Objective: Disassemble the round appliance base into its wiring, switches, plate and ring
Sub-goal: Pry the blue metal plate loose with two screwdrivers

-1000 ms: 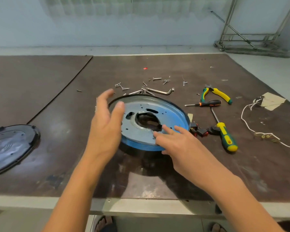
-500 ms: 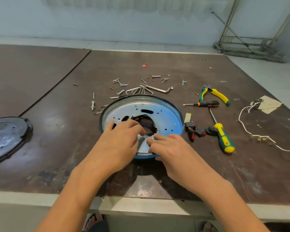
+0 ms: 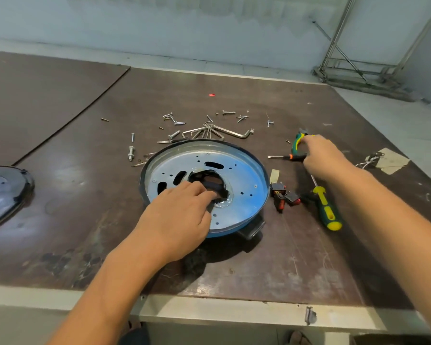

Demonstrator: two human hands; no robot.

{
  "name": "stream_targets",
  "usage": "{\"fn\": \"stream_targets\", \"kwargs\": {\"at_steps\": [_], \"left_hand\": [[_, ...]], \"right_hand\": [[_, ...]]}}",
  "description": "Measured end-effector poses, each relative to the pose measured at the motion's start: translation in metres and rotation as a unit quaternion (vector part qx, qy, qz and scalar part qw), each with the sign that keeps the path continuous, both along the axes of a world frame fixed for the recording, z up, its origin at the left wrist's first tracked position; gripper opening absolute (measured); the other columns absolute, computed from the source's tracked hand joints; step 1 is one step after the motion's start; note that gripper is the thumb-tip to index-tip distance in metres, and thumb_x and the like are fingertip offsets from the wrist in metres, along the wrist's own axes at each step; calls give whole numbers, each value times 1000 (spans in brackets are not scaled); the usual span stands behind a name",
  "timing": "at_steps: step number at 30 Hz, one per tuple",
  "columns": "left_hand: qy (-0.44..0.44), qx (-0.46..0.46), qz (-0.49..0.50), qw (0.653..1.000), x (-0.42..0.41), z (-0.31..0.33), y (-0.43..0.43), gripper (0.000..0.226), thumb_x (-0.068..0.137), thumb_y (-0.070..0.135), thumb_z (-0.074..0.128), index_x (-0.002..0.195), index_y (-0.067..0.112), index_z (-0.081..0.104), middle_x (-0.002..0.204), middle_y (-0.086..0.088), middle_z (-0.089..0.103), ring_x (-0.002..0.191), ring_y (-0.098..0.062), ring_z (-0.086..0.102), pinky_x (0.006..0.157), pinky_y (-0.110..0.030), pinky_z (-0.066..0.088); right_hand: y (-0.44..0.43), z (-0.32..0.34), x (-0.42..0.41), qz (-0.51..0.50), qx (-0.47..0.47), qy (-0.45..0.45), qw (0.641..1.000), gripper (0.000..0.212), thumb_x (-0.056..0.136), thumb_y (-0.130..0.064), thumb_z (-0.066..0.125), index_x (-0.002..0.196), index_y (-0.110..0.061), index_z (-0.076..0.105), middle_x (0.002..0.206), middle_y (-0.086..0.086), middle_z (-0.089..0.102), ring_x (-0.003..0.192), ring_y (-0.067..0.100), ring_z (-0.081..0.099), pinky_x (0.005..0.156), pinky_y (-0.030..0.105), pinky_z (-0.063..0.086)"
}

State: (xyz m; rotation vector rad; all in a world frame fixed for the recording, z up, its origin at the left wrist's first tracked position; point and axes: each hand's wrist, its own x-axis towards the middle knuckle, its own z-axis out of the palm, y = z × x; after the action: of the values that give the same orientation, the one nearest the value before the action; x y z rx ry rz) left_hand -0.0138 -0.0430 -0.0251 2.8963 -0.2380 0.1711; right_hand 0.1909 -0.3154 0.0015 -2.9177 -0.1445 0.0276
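Observation:
The round appliance base lies flat mid-table: a silvery perforated metal plate set in a blue ring with a dark rim. My left hand rests on the plate's near side, its fingertips curled into the edge of the centre hole. My right hand is out to the right, fingers curled over the green-and-yellow pliers; only the green handle and the jaws show. Two black-and-red switches lie loose just right of the base.
Behind the base lie hex keys and several screws and bolts. To its right are a small screwdriver and a green-yellow screwdriver. White wiring is far right; a black cover sits at the left edge.
My right hand left the plate and moved right onto the pliers. My left hand stayed on the plate, fingers now hooked at the centre hole. The base settled flat.

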Motion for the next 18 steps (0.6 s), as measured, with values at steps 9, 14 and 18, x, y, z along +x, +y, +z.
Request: {"fn": "stream_targets", "kwargs": {"at_steps": [9, 14, 18], "left_hand": [[36, -44, -4, 998, 1, 5, 5, 46, 101, 26, 37, 145, 35, 48, 137, 15, 52, 120, -7, 43, 101, -31, 42], [40, -40, -14, 998, -1, 10, 4, 43, 104, 28, 36, 145, 35, 47, 137, 15, 52, 122, -6, 43, 102, -30, 41], [97, -128, 16, 987, -1, 17, 14, 67, 91, -4, 41, 144, 35, 52, 145, 9, 54, 134, -12, 46, 109, -29, 39]], "right_hand": [[-17, -32, 33, -39, -36, -15, 998, 51, 91, 0, 61, 138, -21, 61, 145, 19, 50, 130, 50, 44, 102, 53, 47], [-25, -47, 35, -76, -44, -33, 996, 35, 97, -9, 60, 128, -25, 59, 139, 20, 40, 132, 46, 35, 103, 54, 41], [-33, -49, 35, -45, -13, -26, 999, 20, 98, -6, 57, 108, -21, 48, 126, 15, 58, 120, 43, 50, 93, 51, 45]]}}
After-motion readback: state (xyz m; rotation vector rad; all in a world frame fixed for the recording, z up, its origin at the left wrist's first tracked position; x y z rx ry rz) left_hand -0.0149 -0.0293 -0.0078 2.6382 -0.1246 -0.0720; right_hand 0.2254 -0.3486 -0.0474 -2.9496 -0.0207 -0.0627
